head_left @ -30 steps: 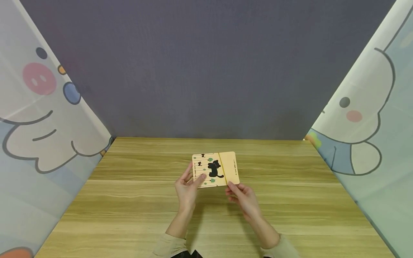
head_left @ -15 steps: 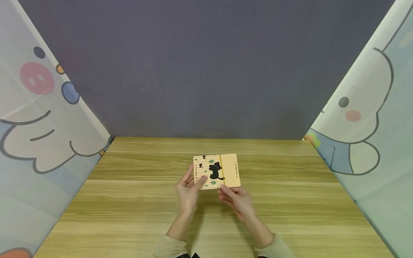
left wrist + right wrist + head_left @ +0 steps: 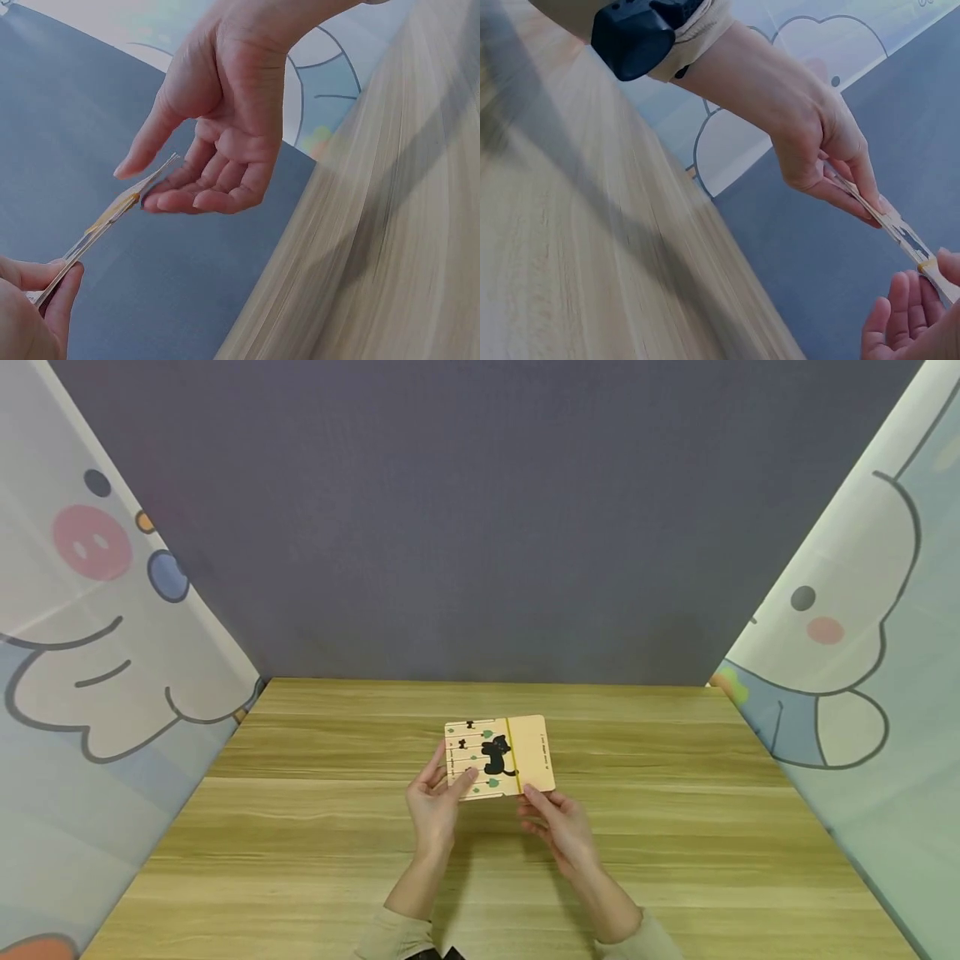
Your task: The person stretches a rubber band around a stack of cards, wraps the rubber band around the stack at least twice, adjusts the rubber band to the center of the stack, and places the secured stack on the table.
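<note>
A small cream notebook (image 3: 534,752) with a black cat, bows and green leaves on its cover is held up over the table. A yellow elastic band (image 3: 512,752) crosses it right of the cat. My left hand (image 3: 435,814) pinches its left end, thumb on the cover and fingers beneath. At the lower edge by the band is my right hand (image 3: 566,831), its thumb tip overlapping the cover in the head view. Seen edge-on in the left wrist view, the notebook passes between the relaxed right thumb and fingers (image 3: 225,176), and the thumb stands off the cover.
A wood-grain table (image 3: 337,843) lies below the hands. Behind it rises a dark grey panel (image 3: 480,527). Curtains with cartoon animals hang at the left (image 3: 45,710) and right (image 3: 900,793). A black wrist device (image 3: 634,37) sits by the right sleeve.
My right thumb slid left along the lower edge to the band's left side, then back right to just past the band. The notebook shifted slightly; the left hand keeps its grip.
</note>
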`<state>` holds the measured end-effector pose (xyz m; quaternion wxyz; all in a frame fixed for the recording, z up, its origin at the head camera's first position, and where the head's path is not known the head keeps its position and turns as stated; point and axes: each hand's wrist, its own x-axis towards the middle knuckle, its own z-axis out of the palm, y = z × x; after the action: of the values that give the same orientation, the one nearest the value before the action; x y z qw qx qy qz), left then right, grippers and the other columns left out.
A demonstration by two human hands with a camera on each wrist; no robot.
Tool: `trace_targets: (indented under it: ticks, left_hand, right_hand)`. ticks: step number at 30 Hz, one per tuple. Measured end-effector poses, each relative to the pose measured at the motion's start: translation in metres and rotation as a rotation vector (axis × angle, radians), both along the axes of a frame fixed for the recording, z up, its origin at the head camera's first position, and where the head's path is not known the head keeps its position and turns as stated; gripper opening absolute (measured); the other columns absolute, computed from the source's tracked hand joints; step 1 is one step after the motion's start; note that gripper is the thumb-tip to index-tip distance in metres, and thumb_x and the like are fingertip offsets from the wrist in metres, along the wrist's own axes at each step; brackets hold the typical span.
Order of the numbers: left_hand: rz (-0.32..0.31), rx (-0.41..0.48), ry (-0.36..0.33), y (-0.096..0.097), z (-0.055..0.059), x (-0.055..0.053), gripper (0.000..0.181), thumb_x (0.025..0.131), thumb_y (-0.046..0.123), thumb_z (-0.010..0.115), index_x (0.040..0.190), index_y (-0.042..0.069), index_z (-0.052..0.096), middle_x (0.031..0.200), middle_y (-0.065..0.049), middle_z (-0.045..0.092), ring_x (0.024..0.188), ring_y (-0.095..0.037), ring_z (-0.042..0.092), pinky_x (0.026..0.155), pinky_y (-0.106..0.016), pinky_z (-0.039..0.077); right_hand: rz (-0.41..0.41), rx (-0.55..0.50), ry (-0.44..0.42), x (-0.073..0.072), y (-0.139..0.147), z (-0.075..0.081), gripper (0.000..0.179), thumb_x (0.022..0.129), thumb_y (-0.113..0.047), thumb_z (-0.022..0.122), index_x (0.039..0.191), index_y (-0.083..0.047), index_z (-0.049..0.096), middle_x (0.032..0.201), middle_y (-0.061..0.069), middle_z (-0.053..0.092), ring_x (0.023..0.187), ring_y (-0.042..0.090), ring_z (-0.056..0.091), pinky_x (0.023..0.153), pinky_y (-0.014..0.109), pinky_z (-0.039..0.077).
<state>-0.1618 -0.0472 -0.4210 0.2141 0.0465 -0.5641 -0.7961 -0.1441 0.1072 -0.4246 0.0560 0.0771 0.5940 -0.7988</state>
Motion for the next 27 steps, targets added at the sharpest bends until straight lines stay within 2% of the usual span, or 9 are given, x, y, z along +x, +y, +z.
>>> trace_targets:
  ticks: [5,7,12,16,19,23,27]
  left_hand:
    - [0.017,-0.032,-0.008,0.002,0.002,0.001,0.058,0.065,-0.001,0.076,0.118,0.007,0.057,0.088,-0.016,0.065,0.06,-0.012,0.062,0.052,-0.02,0.053]
    - [0.025,-0.048,-0.036,0.003,0.003,0.003,0.058,0.064,0.0,0.076,0.118,0.009,0.057,0.09,-0.017,0.064,0.06,-0.011,0.06,0.052,-0.02,0.052]
    - [0.052,-0.081,-0.1,0.005,0.002,0.003,0.059,0.065,0.0,0.076,0.12,0.01,0.056,0.11,-0.016,0.057,0.078,-0.014,0.054,0.068,-0.02,0.05]
    - [0.063,-0.088,-0.109,0.006,0.001,0.004,0.058,0.065,0.001,0.077,0.119,0.011,0.057,0.117,-0.013,0.054,0.086,-0.016,0.05,0.076,-0.026,0.049]
    - [0.047,-0.088,-0.1,0.01,0.001,0.006,0.058,0.066,0.002,0.077,0.119,0.011,0.057,0.116,-0.013,0.054,0.08,-0.013,0.049,0.065,-0.022,0.051]
    - [0.03,-0.071,-0.094,0.013,0.005,0.008,0.057,0.066,0.0,0.076,0.119,0.008,0.056,0.109,-0.016,0.056,0.059,-0.005,0.041,0.048,-0.012,0.042]
    - [0.035,-0.051,-0.109,0.013,0.005,0.006,0.057,0.065,-0.002,0.076,0.119,0.007,0.057,0.096,-0.017,0.059,0.056,-0.004,0.043,0.045,-0.012,0.042]
  right_hand:
    - [-0.034,-0.023,-0.021,0.0,0.0,0.002,0.01,0.081,-0.01,0.064,0.078,0.0,0.063,0.076,0.011,0.066,0.066,0.016,0.062,0.065,0.032,0.053]
    - [-0.042,-0.031,-0.034,0.0,-0.001,0.002,0.008,0.08,-0.008,0.065,0.076,-0.001,0.064,0.076,0.012,0.066,0.065,0.016,0.062,0.068,0.034,0.054]
    - [-0.047,-0.052,-0.043,0.0,-0.003,0.001,0.007,0.08,-0.008,0.065,0.076,-0.004,0.065,0.074,0.009,0.066,0.064,0.015,0.062,0.072,0.038,0.053]
    - [-0.05,-0.088,-0.043,0.002,-0.005,-0.002,0.008,0.08,-0.009,0.065,0.075,-0.004,0.063,0.074,0.008,0.066,0.064,0.015,0.063,0.076,0.041,0.052]
    - [-0.038,-0.114,-0.053,0.003,-0.007,-0.002,0.008,0.08,-0.011,0.066,0.075,-0.004,0.064,0.075,0.009,0.066,0.065,0.015,0.063,0.078,0.042,0.051]
    - [-0.005,-0.141,-0.057,0.004,-0.009,-0.001,0.006,0.081,-0.011,0.065,0.078,-0.005,0.065,0.076,0.008,0.066,0.067,0.015,0.064,0.083,0.044,0.048]
    - [0.018,-0.157,-0.059,0.003,-0.008,-0.001,0.005,0.082,-0.009,0.063,0.079,-0.005,0.064,0.077,0.009,0.067,0.07,0.018,0.065,0.085,0.047,0.045]
